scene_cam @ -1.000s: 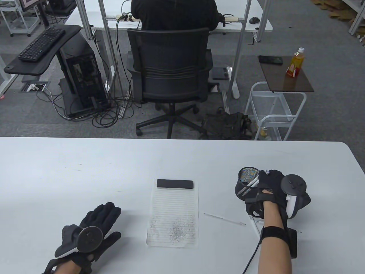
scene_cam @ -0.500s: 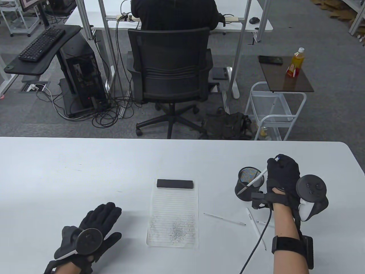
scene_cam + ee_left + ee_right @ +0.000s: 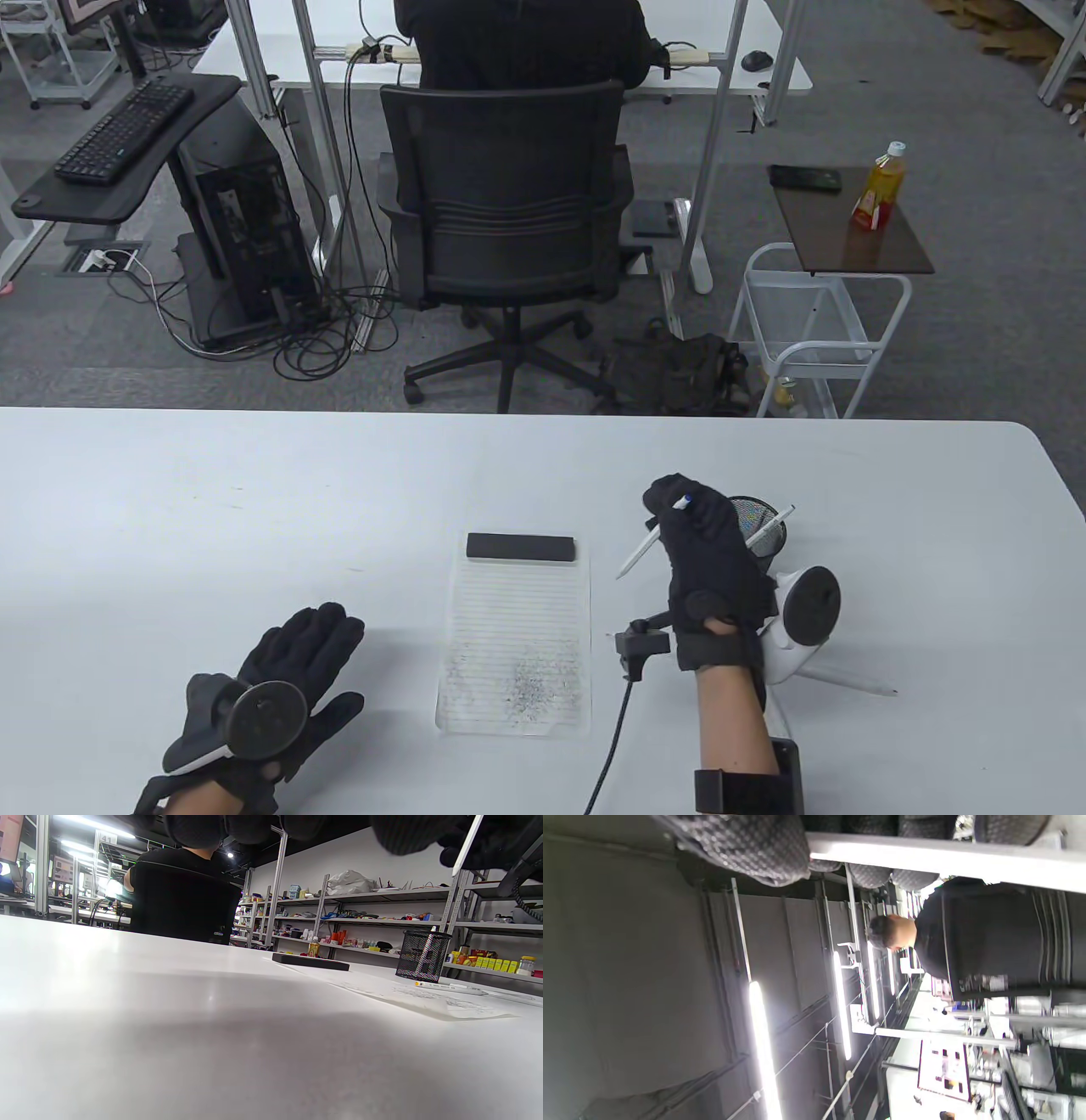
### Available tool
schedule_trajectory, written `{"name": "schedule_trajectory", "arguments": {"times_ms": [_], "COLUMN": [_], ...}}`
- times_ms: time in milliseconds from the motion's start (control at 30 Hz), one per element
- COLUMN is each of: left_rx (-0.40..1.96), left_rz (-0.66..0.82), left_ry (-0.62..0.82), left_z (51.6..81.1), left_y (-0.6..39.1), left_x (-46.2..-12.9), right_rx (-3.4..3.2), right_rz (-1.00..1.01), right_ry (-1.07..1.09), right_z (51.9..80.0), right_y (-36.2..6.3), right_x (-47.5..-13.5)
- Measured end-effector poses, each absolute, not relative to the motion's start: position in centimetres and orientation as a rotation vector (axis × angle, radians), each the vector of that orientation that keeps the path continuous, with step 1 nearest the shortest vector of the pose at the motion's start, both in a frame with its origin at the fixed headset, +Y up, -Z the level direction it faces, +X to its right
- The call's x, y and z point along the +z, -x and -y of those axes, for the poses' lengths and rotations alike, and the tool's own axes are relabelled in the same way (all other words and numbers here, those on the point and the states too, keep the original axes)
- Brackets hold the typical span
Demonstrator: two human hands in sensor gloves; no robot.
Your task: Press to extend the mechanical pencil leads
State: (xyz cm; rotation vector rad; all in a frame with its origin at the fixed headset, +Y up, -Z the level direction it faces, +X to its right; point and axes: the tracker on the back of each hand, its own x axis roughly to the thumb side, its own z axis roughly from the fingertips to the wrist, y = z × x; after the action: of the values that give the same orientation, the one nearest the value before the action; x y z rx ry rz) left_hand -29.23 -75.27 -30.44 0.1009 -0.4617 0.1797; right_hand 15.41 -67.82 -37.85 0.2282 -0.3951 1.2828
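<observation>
Writing that can be read is showing nowhere on the table things; the lined paper point(image 3: 515, 641) is carrying only grey scribbles. Right hand point(image 3: 708, 560) is gripping a white pencil point(image 3: 638, 554) in curled fingers, raised above the table point(image 3: 254, 509) between paper and mesh cup point(image 3: 768, 531), tip slanting down toward the paper. Another pencil is leaning in the cup. Left hand point(image 3: 280, 679) is lying flat, fingers spread, holding nothing.
</observation>
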Motion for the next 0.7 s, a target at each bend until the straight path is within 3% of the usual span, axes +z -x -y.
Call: {"name": "schedule_trajectory", "arguments": {"times_ms": [167, 500, 700], "left_rx": [0.183, 0.185, 0.184], "left_rz": [0.465, 0.47, 0.47], "left_ry": [-0.096, -0.103, -0.1], "left_z": [75.3, 75.3, 75.3], "left_y": [29.2, 29.1, 29.0], "left_x": [-30.4, -30.4, -30.4], "right_rx": [1.16, 1.03, 1.014], "right_rz": [0.213, 0.005, 0.066], "right_ry": [-0.188, -0.326, -0.271], "right_z": [71.0, 74.6, 75.8], "right_y": [-13.2, -11.8, -11.4], "right_x": [-38.5, -38.9, -38.8]}}
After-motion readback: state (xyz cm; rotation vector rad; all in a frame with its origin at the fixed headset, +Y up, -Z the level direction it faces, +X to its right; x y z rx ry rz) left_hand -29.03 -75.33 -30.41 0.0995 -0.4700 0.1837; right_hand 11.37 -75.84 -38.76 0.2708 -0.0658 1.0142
